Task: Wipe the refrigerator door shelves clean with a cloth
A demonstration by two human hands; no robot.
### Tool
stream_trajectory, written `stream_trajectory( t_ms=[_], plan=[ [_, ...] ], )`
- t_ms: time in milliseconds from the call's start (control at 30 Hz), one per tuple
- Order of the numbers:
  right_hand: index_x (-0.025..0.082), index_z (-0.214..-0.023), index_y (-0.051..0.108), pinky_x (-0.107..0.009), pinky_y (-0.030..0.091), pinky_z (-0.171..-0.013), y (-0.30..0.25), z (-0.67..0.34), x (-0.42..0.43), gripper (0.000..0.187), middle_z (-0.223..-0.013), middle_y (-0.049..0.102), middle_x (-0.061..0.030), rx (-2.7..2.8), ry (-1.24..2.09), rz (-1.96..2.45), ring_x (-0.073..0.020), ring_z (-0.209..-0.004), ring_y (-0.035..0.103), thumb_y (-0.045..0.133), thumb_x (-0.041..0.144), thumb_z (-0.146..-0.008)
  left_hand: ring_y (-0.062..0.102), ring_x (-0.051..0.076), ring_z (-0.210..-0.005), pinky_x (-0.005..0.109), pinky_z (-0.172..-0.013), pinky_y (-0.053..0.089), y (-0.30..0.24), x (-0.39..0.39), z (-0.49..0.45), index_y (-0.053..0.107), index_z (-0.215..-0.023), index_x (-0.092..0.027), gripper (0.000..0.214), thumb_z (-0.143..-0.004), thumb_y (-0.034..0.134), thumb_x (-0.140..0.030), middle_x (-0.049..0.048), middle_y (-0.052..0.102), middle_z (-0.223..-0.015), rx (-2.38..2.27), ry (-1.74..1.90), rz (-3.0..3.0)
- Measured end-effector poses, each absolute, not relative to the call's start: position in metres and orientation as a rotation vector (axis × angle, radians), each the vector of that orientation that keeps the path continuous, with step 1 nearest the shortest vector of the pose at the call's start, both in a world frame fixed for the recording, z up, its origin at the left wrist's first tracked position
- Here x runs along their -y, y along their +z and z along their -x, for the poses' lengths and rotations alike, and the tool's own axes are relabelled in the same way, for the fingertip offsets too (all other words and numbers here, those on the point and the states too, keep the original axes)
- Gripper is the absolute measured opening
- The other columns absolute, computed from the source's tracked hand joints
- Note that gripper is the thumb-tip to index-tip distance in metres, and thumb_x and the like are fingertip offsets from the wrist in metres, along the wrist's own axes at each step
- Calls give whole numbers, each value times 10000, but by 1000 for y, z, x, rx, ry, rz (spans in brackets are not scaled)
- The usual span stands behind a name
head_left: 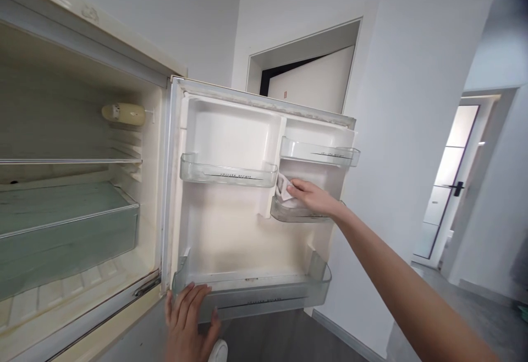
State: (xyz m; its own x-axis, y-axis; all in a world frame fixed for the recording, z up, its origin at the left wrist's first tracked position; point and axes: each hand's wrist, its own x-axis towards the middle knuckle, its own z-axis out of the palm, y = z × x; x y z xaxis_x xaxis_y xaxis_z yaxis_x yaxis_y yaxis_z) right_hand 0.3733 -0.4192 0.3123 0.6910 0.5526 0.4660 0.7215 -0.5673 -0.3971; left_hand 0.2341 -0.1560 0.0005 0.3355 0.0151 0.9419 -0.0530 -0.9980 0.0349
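**Wiping a little bin in the fridge door**

Right in front of me stands the big fridge (78, 197) with its door (231, 224) swung wide open. Inside the fridge I see a glass shelf (70, 159) and a see-through drawer (66, 235) under it. Both look bare.

On the door hang four clear bins. I see nothing in the long bottom bin (264, 293), the upper left bin (229, 172) or the top right bin (319, 154).

My left hand (192, 323) rests flat with loose, open fingers on the low edge of the door, touching the bottom bin's front.

My right hand (313, 197) reaches into the small middle bin (295, 212) on the right side. My fingers are closed on a white cloth (284, 187), which sits inside that bin, pressed near its left wall.
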Motion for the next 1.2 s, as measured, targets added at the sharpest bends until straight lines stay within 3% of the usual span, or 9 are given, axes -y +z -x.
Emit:
stream_trajectory(
  t_ms=[267,533,700,867,933,1000,1067,1133,1200],
  plan=[
    [232,-653,335,-273,310,-548,309,-355,410,447,-613,335,45,1028,-428,2231,-118,-566,341,366,608,-892,538,282,-1121,461,-1262,84,7,151,-231,573,-1148,-132,423,-769,700,-272,112,722,-1014,143,1839,-2573],
    [241,-624,330,-283,316,-527,312,-364,427,416,-541,392,33,991,-566,2471,-143,-522,389,362,528,-924,647,262,-1070,436,-1240,135,6,149,-229,542,-1186,-216,415,-805,663,-327,58,763,-1016,95,1801,-2585],
    [255,-612,367,-309,333,-546,306,-376,472,375,-525,480,2,745,-763,2605,-180,-516,434,367,497,-898,615,274,-1081,455,-1265,91,7,149,-231,568,-1153,-167,433,-767,706,-308,79,764,-997,143,1828,-2578],
    [247,-624,477,-315,390,-541,302,-362,497,398,-550,529,-13,420,-816,2283,-191,-560,505,444,576,-844,566,266,-1114,439,-1277,70,5,145,-228,583,-1141,-155,427,-756,716,-284,83,750,-1000,179,1825,-2532],
    [243,-673,543,-345,446,-554,304,-355,505,354,-646,619,-56,275,-786,1966,-219,-633,579,533,576,-792,548,266,-1133,426,-1279,66,2,142,-226,582,-1141,-146,428,-759,711,-289,91,744,-1002,191,1827,-2517],
    [241,-755,596,-394,502,-598,308,-350,517,283,-922,704,-158,118,-764,1601,-285,-834,659,625,523,-748,536,263,-1144,414,-1281,60,1,140,-225,577,-1148,-142,432,-764,704,-292,92,741,-1008,205,1822,-2517],
    [251,-851,631,-440,521,-641,313,-344,532,222,-1241,636,-226,-12,-829,1295,-344,-1086,639,674,428,-724,525,259,-1152,404,-1283,51,1,139,-224,575,-1153,-143,435,-765,703,-293,91,738,-1013,207,1804,-2528],
    [286,-907,652,-476,513,-664,318,-335,546,213,-1405,546,-187,-48,-1005,1078,-357,-1247,558,687,354,-708,520,257,-1156,401,-1283,48,1,140,-225,578,-1148,-143,435,-758,710,-283,94,735,-1013,205,1800,-2524],
    [329,-853,670,-516,497,-703,320,-323,554,138,-1426,553,-101,32,-1223,950,-364,-1308,503,685,367,-721,516,261,-1160,408,-1283,49,2,141,-225,579,-1143,-137,438,-749,717,-268,102,730,-1016,206,1799,-2511]
  ],
)
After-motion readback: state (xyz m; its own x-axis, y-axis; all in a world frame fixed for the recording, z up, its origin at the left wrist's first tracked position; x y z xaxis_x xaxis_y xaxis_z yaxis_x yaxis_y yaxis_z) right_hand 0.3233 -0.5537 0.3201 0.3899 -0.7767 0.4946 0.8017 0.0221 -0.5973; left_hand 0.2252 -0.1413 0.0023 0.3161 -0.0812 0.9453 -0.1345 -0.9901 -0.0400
